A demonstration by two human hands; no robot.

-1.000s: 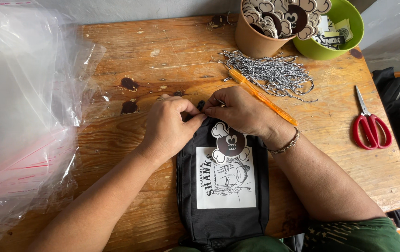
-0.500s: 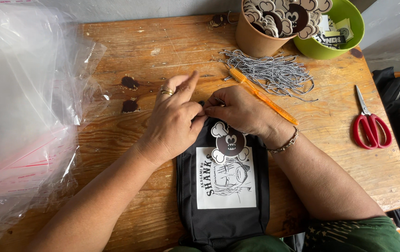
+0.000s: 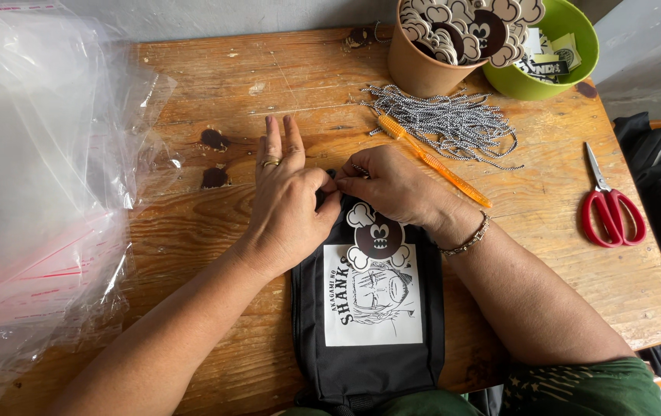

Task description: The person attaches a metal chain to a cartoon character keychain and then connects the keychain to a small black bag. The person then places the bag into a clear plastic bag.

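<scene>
Black fabric pouch [image 3: 367,350] (flat, rectangular) pinched by hands [image 3: 338,189].

Both hands' grip meets at the far end of the pouch [image 3: 369,339], which lies on the bench [image 3: 192,231]. Just right of the grip lies a long tool [image 3: 434,162], on a cord pile [image 3: 454,123]. Beyond stand 2 containers [image 3: 423,65]. Scissors [image 3: 612,208] lie far right, plastic bags [image 3: 38,192] far left.

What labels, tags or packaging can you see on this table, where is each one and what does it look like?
White rectangular label with a black drawing, on the black pouch.
Brown round tag with cream bone-shaped ends, above that label, below both hands.
Similar tags in the brown cup, top.
Clear plastic bags, stacked at left.
</scene>
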